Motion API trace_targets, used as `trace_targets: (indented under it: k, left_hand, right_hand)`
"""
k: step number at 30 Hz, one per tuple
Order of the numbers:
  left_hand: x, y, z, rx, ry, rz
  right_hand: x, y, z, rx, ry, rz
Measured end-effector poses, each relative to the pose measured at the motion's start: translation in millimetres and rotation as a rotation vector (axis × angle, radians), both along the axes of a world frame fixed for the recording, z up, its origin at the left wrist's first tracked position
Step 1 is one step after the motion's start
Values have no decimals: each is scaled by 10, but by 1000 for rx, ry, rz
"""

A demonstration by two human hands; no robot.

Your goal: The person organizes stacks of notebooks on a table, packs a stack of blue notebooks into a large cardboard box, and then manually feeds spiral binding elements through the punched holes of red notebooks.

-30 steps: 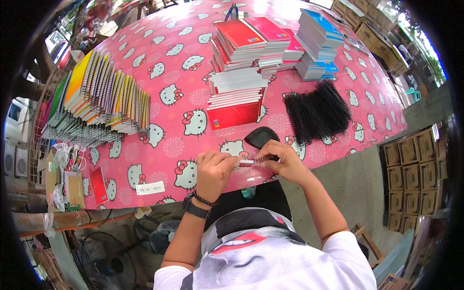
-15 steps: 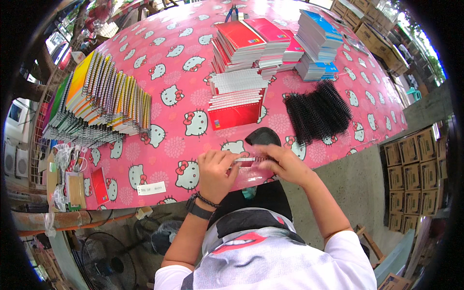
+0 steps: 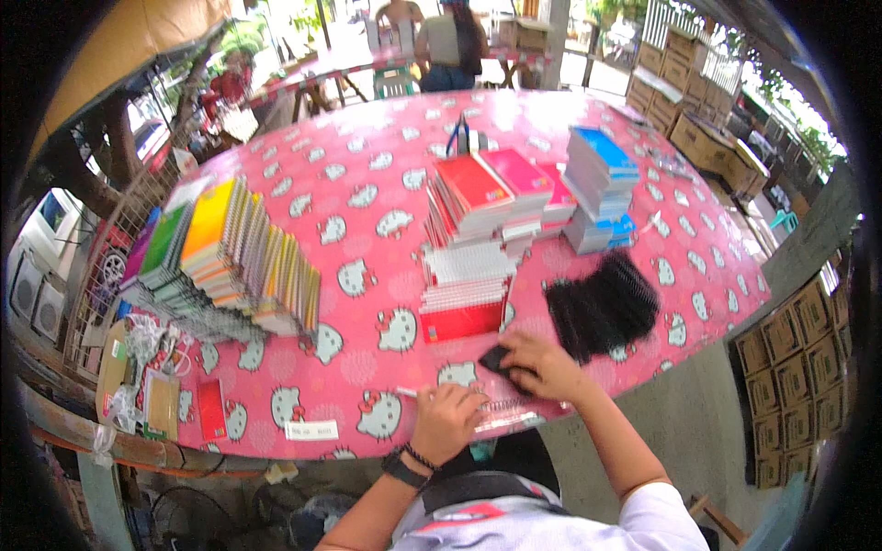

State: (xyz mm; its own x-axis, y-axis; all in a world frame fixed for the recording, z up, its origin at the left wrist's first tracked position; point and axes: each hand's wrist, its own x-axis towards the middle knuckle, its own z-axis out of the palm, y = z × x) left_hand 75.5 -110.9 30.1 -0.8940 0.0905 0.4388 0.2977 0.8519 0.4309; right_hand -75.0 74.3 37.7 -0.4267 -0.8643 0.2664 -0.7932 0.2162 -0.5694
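Note:
My left hand (image 3: pixel 447 422) is closed on a small notebook at the table's near edge. The hand hides most of it, and only a pale edge sticks out by the fingers. A thin spiral coil (image 3: pixel 507 404) shows along the notebook, to the right of that hand. My right hand (image 3: pixel 544 369) grips a black rounded object (image 3: pixel 501 360) just above the coil; its kind I cannot make out. Beyond it lies a stack of red-covered notebooks (image 3: pixel 464 321) with punched white pages. To the right is a heap of black spiral coils (image 3: pixel 602 308).
Spiral-bound notebooks (image 3: pixel 243 253) in yellow, green and purple stand at left. Red and pink stacks (image 3: pixel 473 184) and blue stacks (image 3: pixel 602 165) sit farther back, by blue-handled pliers (image 3: pixel 457 136). A red notebook (image 3: pixel 211 410) and white label (image 3: pixel 311 431) lie near left. Cartons (image 3: pixel 795 367) stand at right.
The view has tilted up, showing people at a far table. My right hand has gone from the coil to the black rounded object and taken hold of it. My left hand stays on the notebook.

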Motion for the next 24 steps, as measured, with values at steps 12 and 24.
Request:
trace_targets:
  k: [12, 24]
  left_hand:
    - [-7, -101, 49, 112, 104, -122]
    - [25, -425, -215, -15, 100, -2]
  right_hand:
    - [96, -113, -255, 81, 48, -52]
    - [389, 132, -201, -330, -985, 145]
